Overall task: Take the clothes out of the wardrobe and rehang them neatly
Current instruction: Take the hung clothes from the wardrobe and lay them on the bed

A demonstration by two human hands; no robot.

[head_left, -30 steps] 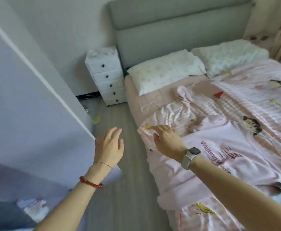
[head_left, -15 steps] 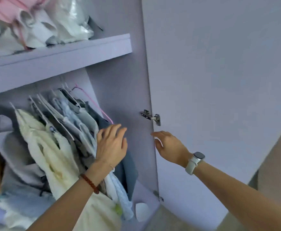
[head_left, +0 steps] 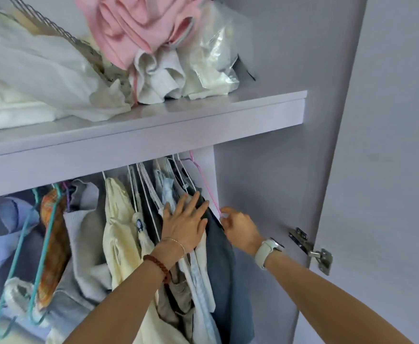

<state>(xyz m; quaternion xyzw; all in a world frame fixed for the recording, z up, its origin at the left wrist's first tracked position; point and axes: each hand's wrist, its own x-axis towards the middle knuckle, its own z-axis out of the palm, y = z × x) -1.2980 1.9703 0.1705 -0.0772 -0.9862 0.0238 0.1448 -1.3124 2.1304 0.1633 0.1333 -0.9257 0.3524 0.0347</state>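
Pinching pink hanger (head_left: 207,187) — right hand (head_left: 240,228).

wardrobe (head_left: 273,170): pale lilac | shelf bundle (head_left: 139,28): pink | shelf linens (head_left: 29,78): white | hanger (head_left: 204,180) by right hand: pink | garment (head_left: 224,269) under hands: slate blue | top (head_left: 121,232) left of hands: cream | hanger (head_left: 38,244) far left: teal | cloth (head_left: 54,239) far left: orange check

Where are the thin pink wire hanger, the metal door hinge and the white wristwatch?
thin pink wire hanger (head_left: 204,181): head view, sloping arm.
metal door hinge (head_left: 311,249): head view, middle.
white wristwatch (head_left: 269,250): head view, strap.
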